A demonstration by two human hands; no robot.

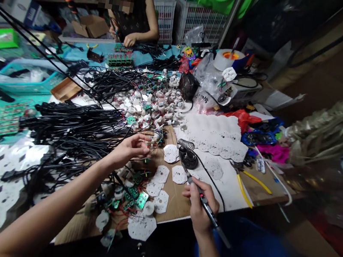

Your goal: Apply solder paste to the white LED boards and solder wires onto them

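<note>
My right hand [201,200] grips a soldering iron [207,210], whose small red light shows near the fingers. The iron's front end points at a black round holder [189,158] with a metal coil [186,144] beside it; whether the tip touches it I cannot tell. Over the cables and parts hovers my left hand [129,150], fingers loosely bent and apart, close to small wired green circuit boards [156,137]. Between my hands, white octagonal plates [179,175] lie on brown cardboard [175,203]. Nearer me are loose green boards [142,200] and white round parts [148,208].
Black cables [77,124] spread left of a heap of white parts [149,103]. A small black fan [187,86] stands behind. Yellow-handled pliers [246,188] lie at the right, near white plate sheets [213,133]. Another person [137,14] works across the table.
</note>
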